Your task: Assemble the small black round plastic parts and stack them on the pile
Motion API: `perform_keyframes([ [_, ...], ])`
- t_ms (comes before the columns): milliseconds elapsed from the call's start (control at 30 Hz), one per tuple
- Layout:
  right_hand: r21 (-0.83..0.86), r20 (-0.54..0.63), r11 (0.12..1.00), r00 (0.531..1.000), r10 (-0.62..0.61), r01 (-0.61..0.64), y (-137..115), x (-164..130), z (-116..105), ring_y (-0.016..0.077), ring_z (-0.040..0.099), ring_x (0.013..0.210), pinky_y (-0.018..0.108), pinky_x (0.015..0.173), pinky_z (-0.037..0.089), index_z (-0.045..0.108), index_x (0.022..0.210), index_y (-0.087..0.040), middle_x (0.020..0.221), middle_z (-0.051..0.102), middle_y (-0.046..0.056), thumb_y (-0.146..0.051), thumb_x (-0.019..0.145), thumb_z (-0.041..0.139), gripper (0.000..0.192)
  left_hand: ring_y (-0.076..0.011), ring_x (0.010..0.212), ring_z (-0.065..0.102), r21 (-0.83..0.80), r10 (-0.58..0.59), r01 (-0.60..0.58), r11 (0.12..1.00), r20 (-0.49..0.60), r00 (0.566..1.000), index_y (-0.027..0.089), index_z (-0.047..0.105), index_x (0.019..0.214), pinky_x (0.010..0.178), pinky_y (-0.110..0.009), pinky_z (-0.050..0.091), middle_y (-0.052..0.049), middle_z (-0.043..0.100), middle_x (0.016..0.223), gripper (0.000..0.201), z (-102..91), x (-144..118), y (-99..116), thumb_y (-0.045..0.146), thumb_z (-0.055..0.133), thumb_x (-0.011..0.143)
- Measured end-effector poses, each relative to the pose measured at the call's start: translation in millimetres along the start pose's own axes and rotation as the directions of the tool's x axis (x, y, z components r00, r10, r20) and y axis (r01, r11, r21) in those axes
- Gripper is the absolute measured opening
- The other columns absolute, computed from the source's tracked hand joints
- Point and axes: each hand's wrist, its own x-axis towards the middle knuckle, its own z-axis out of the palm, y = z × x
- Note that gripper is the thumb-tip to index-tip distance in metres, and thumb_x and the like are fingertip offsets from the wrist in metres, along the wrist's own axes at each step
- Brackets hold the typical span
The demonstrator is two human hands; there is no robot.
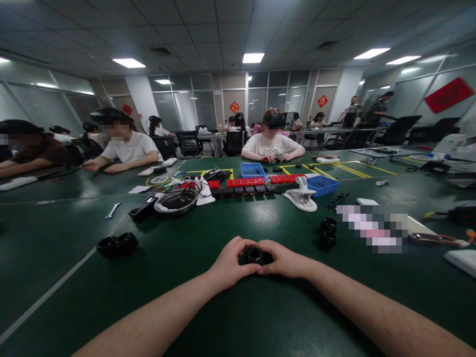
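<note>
In the head view, my left hand (235, 261) and my right hand (278, 259) meet low over the green table. Between them is a black round part with a hole in its middle (254, 255). My fingers and thumbs curve around it from both sides, and the thumb tips meet in front. The fingers hide its sides. Off to the left lies a pair of black round parts (117, 244), side by side. On the right, black ring-shaped parts (328, 233) stand close together, one behind the other.
Across the green table (208, 225) runs a row of red power strips (245, 182). Near it are a white clip stand (301, 194), blue bins (323, 185), a metal bowl (176, 203) with cables, and a wrench (112, 211). A person (273, 141) sits opposite; others sit left.
</note>
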Motion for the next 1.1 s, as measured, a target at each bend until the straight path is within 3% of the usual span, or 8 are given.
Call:
perform_keyframes([
  [400,0.023,-0.054,0.994,0.993,0.107,-0.105,4.4,2.7,8.3,0.0124,0.046,0.066,0.021,0.054,0.034,0.049,0.079,-0.016,0.075,0.049,-0.002,-0.033,0.054,0.068,0.036,-0.0161,0.074,0.048,0.037,-0.020,0.020,0.999,-0.011,1.000,0.022,0.055,0.092,0.062,-0.025,0.038,0.000,0.047,0.081,0.038,3.3,-0.1,0.5,0.036,0.065,0.059],
  [667,-0.297,-0.240,0.916,0.950,0.200,-0.268,-10.1,5.8,19.9,0.0162,0.047,0.066,0.025,0.055,0.032,0.046,0.074,-0.016,0.073,0.051,0.002,-0.041,0.054,0.064,0.037,-0.0193,0.080,0.048,0.101,-0.056,0.072,0.992,-0.156,0.986,0.020,0.054,0.086,0.067,-0.028,0.038,-0.001,0.049,0.083,0.033,11.7,-2.3,1.5,0.035,0.065,0.059],
  [767,-0.320,-0.286,0.912,0.944,0.168,-0.259,-14.0,4.2,22.8,0.0184,0.048,0.072,0.028,0.061,0.034,0.048,0.078,-0.015,0.077,0.052,0.004,-0.043,0.057,0.061,0.037,-0.0185,0.080,0.047,0.086,-0.031,0.043,0.995,-0.135,0.990,0.020,0.054,0.088,0.067,-0.028,0.038,-0.001,0.049,0.083,0.034,9.2,-2.1,0.8,0.035,0.065,0.060],
  [933,-0.113,-0.090,0.992,0.995,0.048,-0.058,-9.1,-0.5,7.8,0.0180,0.047,0.080,0.028,0.069,0.036,0.051,0.091,-0.017,0.087,0.052,0.003,-0.037,0.057,0.065,0.042,-0.0154,0.074,0.047,0.010,0.017,-0.017,1.000,-0.005,1.000,0.021,0.055,0.092,0.062,-0.024,0.038,0.000,0.047,0.081,0.035,0.1,-0.7,-0.5,0.035,0.064,0.061],
  [1100,0.014,0.061,1.000,0.998,-0.026,0.025,-3.6,-3.0,-7.6,0.0163,0.047,0.082,0.026,0.071,0.037,0.053,0.095,-0.016,0.089,0.051,0.002,-0.028,0.064,0.062,0.035,-0.0145,0.072,0.046,0.001,0.012,-0.012,1.000,0.025,1.000,0.022,0.054,0.093,0.061,-0.024,0.038,0.000,0.047,0.082,0.036,-1.6,0.7,-3.5,0.037,0.063,0.062],
])
